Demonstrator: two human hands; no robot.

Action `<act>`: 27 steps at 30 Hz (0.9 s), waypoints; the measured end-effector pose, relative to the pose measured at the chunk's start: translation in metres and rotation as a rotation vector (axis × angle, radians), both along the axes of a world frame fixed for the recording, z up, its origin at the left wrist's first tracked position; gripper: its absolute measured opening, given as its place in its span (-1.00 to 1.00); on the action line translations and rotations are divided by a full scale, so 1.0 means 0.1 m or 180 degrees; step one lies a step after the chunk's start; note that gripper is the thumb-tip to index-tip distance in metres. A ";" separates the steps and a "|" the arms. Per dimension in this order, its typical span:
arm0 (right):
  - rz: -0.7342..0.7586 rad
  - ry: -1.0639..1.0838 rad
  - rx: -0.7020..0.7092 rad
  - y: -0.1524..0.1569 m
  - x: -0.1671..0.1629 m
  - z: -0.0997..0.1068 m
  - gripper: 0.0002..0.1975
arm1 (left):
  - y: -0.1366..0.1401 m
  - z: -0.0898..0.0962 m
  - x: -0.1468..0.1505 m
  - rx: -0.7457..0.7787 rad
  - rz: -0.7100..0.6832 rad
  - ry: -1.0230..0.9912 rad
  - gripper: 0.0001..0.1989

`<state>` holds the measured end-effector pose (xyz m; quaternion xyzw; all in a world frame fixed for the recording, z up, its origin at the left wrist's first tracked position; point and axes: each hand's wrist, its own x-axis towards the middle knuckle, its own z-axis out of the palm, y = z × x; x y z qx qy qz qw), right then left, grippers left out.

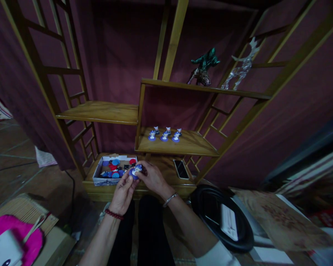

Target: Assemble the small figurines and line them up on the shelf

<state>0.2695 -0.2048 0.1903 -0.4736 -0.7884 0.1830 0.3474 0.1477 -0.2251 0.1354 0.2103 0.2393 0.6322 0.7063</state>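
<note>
Between my two hands is a small figurine (135,171) with purple hair, a white body and a round purple base. My left hand (124,192) has its fingers closed on the base. The fingers of my right hand (152,177) pinch the figurine near its head. Just left of my hands, an open white box (107,181) holds several more small pieces with red, blue and purple bases. On the shelf above stand several similar figurines in two rows, the front ones purple and white (164,137), the back ones darker (168,130).
A phone (181,169) lies on the lowest shelf (161,179), right of my hands. Higher up stand a green figure statue (205,66) and a clear deer ornament (241,68). A black round tray (246,236) is at lower right, and a pink item (34,240) at lower left.
</note>
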 end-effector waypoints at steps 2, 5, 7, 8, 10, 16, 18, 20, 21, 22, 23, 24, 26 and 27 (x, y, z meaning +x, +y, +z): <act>-0.0049 -0.0007 -0.0004 -0.01 -0.01 -0.01 -0.79 | 0.00 -0.01 0.00 0.0005 0.0007 0.0033 -0.71; -0.0091 0.0016 -0.0017 -0.02 -0.01 0.00 -0.77 | 0.00 -0.01 0.00 0.0027 0.0017 0.0072 -0.69; -0.0077 0.0034 -0.0007 -0.02 0.00 0.01 -0.77 | 0.00 0.00 0.00 0.0047 -0.0011 0.0100 -0.67; -0.0059 0.0040 -0.0005 -0.02 0.01 0.02 -0.78 | 0.00 0.00 0.00 0.0055 -0.0037 0.0114 -0.67; -0.0027 0.0067 -0.0020 -0.01 0.02 0.03 -0.78 | 0.01 0.01 0.00 0.0052 -0.0082 0.0138 -0.68; -0.0019 0.0376 -0.0154 -0.01 0.04 0.04 -0.70 | 0.04 0.01 0.01 0.0024 -0.0066 0.0062 -0.72; -0.0009 0.0505 -0.0210 -0.02 0.05 0.02 -0.68 | 0.05 0.01 0.02 0.0028 -0.0103 0.0039 -0.72; -0.0020 0.0590 -0.0233 -0.01 0.06 0.00 -0.69 | 0.05 0.01 0.04 0.0041 -0.0113 0.0004 -0.72; -0.0034 0.0626 -0.0239 -0.01 0.06 -0.02 -0.70 | 0.05 0.02 0.04 0.0038 -0.0104 -0.0016 -0.72; -0.0049 0.0670 -0.0247 -0.01 0.07 -0.04 -0.71 | 0.06 0.03 0.05 0.0029 -0.0086 -0.0041 -0.73; -0.0065 0.0727 -0.0261 0.00 0.07 -0.05 -0.72 | 0.06 0.04 0.06 0.0018 -0.0071 -0.0068 -0.74; -0.0074 0.0807 -0.0281 0.01 0.08 -0.07 -0.72 | 0.07 0.05 0.07 0.0003 -0.0062 -0.0095 -0.76; -0.0058 0.0989 -0.0327 0.03 0.09 -0.09 -0.74 | 0.08 0.07 0.08 -0.0007 -0.0069 -0.0148 -0.77; -0.0046 0.1065 -0.0342 0.04 0.10 -0.10 -0.74 | 0.08 0.08 0.09 -0.0002 -0.0078 -0.0171 -0.77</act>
